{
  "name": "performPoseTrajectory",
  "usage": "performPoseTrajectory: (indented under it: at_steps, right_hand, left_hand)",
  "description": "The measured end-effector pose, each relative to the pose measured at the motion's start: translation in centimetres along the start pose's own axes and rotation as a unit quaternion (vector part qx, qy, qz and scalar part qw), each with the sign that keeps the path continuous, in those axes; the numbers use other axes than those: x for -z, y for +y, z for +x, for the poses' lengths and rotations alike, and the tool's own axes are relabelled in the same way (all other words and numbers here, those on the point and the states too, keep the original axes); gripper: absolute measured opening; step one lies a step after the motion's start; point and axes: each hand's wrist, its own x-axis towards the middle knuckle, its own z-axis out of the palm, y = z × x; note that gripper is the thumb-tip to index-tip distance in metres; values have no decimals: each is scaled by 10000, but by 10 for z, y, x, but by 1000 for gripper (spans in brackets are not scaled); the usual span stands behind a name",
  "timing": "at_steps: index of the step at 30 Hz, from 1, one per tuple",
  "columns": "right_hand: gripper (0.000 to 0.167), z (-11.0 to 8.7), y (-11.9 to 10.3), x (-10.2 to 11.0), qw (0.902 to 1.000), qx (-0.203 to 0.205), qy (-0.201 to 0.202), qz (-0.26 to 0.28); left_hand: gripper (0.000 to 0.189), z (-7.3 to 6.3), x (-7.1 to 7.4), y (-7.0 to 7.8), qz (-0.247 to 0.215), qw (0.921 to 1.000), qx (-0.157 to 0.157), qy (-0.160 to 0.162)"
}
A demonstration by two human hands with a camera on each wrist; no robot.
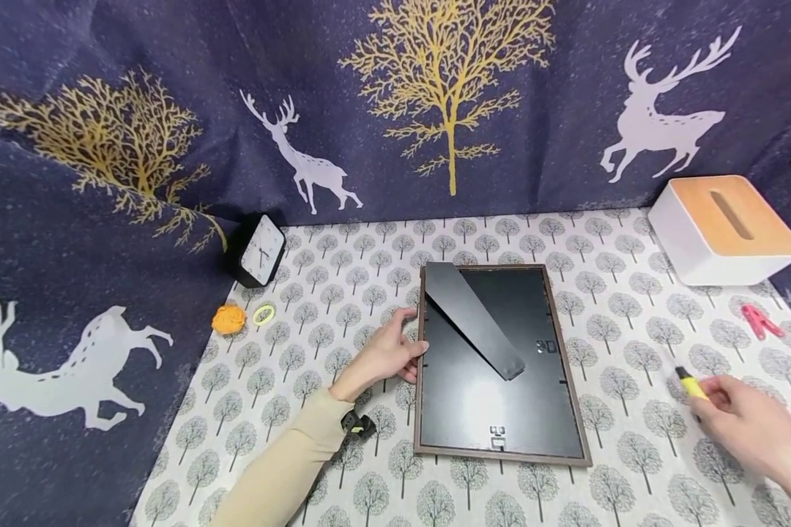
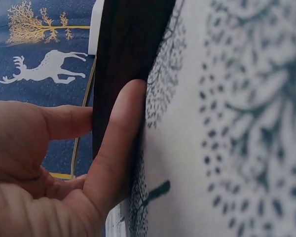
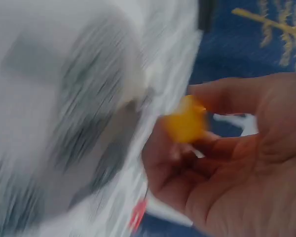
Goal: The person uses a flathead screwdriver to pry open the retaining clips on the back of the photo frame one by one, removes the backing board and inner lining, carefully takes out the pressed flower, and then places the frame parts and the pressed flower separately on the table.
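Observation:
A dark picture frame (image 1: 570, 380) lies face down, its black backing and folded stand leg (image 1: 474, 318) uppermost. At its left edge my left hand (image 1: 389, 351) holds the side, thumb over the rim; close up in the left wrist view, the fingers (image 2: 121, 133) lie along the dark edge. Off to the right of the frame, my right hand (image 1: 741, 417) grips a screwdriver (image 1: 693, 385) by its yellow-and-black handle, the tip end pointing away from me. Motion blurs the yellow handle (image 3: 186, 121) in the right wrist view.
A tissue box with a wooden top (image 1: 725, 227) stands at the back right, with a red A-shaped item (image 1: 760, 320) in front of it. At the back left are a clock (image 1: 261, 250), a crumpled orange item (image 1: 228, 319) and a yellow ring (image 1: 264, 315). Dark curtains border the tablecloth.

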Motion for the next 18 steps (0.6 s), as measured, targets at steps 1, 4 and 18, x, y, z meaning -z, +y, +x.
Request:
performPoseTrajectory:
  at_steps: [1, 4, 18]
  right_hand:
    - [34, 1, -11, -2, 9995, 158, 8, 257]
    - [25, 4, -47, -8, 9923, 549, -119, 1100]
    - [23, 30, -143, -17, 9536, 2131, -1071, 1837]
  left_hand:
    - [82, -1, 1, -2, -39, 10000, -44, -28]
    - [87, -3, 5, -7, -173, 9997, -98, -105]
    - [87, 4, 14, -4, -150, 9982, -141, -561]
